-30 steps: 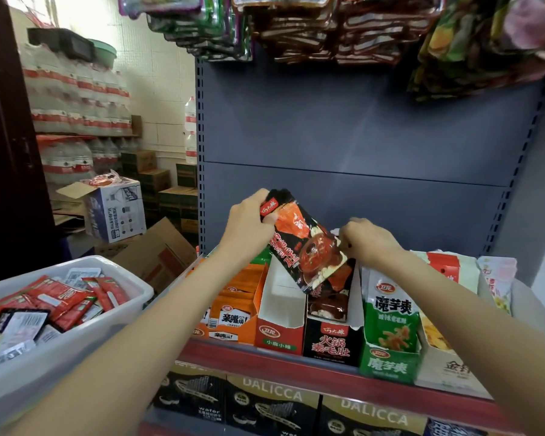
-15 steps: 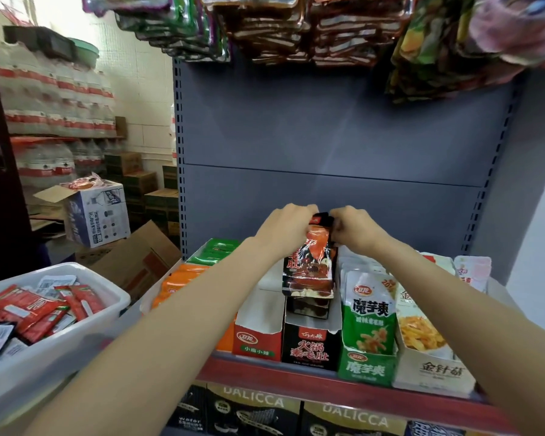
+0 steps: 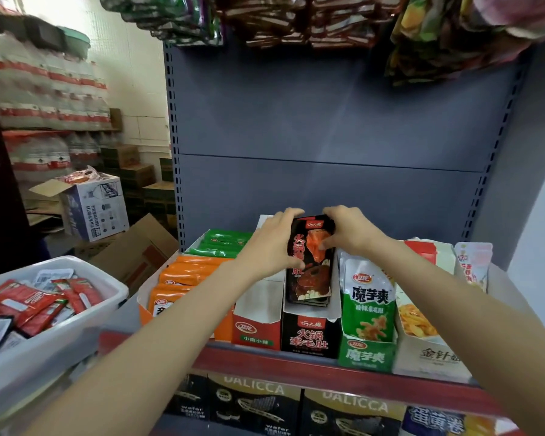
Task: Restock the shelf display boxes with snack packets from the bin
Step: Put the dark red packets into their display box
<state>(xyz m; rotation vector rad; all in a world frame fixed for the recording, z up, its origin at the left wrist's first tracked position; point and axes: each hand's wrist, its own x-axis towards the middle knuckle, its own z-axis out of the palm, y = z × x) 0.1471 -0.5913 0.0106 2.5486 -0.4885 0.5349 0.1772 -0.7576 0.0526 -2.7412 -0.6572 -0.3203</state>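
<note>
the black snack packets (image 3: 310, 262), tilted high a second ago, now stand upright with their lower ends inside the black display box (image 3: 310, 336) at the shelf's front edge (image 3: 296, 365). left hand (image 3: 272, 243) and right hand (image 3: 350, 232) clamp their sides; seating them looks nearly done.

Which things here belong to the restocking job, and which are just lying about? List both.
Part of the job:
- black snack packets, gripped by left hand and right hand
- black display box receiving them
- white bin of red packets

Just lying about:
- blue-and-white carton
- flattened cardboard
- stacked water bottles
- Dalicca boxes
</note>
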